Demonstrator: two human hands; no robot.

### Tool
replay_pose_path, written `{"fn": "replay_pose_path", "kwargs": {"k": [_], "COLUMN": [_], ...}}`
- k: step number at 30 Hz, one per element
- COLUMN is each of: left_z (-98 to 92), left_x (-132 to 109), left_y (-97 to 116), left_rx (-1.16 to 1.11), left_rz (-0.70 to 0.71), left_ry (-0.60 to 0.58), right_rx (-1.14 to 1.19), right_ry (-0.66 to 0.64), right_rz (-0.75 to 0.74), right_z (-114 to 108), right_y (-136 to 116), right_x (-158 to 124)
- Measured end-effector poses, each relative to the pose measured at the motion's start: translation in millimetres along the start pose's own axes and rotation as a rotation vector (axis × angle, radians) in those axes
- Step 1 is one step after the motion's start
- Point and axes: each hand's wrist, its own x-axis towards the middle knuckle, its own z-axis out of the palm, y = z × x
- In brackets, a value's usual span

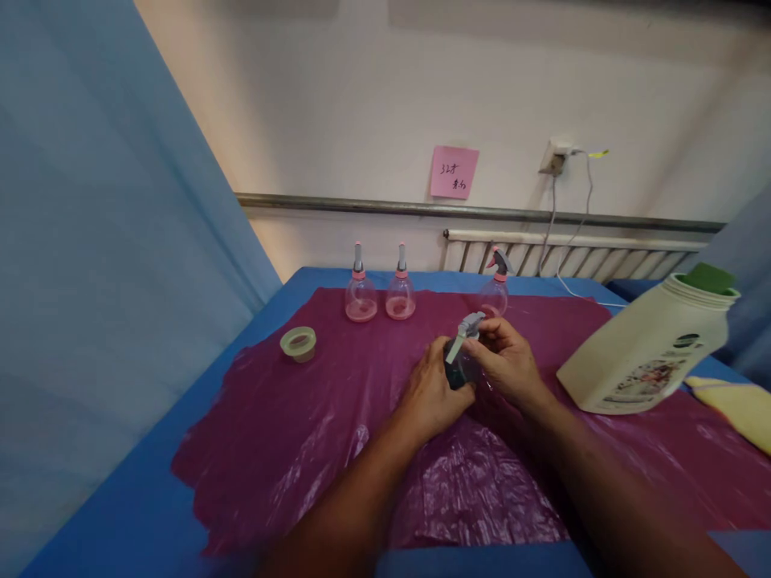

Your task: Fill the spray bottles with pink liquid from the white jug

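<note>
My left hand (434, 392) is wrapped round the dark green body of a spray bottle (456, 373). The bottle's grey and white trigger head (466, 329) sits at its top. Against that head and its neck, my right hand (504, 360) has its fingers closed, hiding part of the neck. Just behind stands a clear spray bottle (495, 295) with a grey and pink head, partly covered by my right hand. Two more clear spray bottles, a left one (361, 305) and a right one (401, 303), hold some pink liquid and stand upright at the back.
A large cream bottle (654, 361) with a green thing in its mouth stands at right, beside a yellow cloth (738, 408). A pale green cap (299, 343) lies at left. Purple plastic sheet (289, 433) covers the blue surface. A white cable (572, 289) trails down the back wall.
</note>
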Motion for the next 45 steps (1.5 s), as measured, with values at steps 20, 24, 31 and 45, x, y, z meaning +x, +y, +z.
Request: {"fn": "replay_pose_path", "kwargs": {"k": [20, 24, 31, 45], "left_z": [6.0, 9.3, 7.1, 3.3], "left_x": [-1, -2, -6, -4], "left_y": [-25, -31, -27, -23], "left_rx": [-0.196, -0.205, -0.162, -0.150], "left_rz": [0.166, 0.166, 0.131, 0.144], "left_ry": [0.022, 0.030, 0.019, 0.015], "right_rx": [0.127, 0.161, 0.128, -0.019], "right_ry": [-0.016, -0.091, -0.072, -0.009], "right_rz": [-0.017, 0.010, 0.035, -0.080], "right_z": [5, -1, -1, 7], "right_y": [-1, -7, 2, 7], "right_x": [1, 1, 0, 3]}}
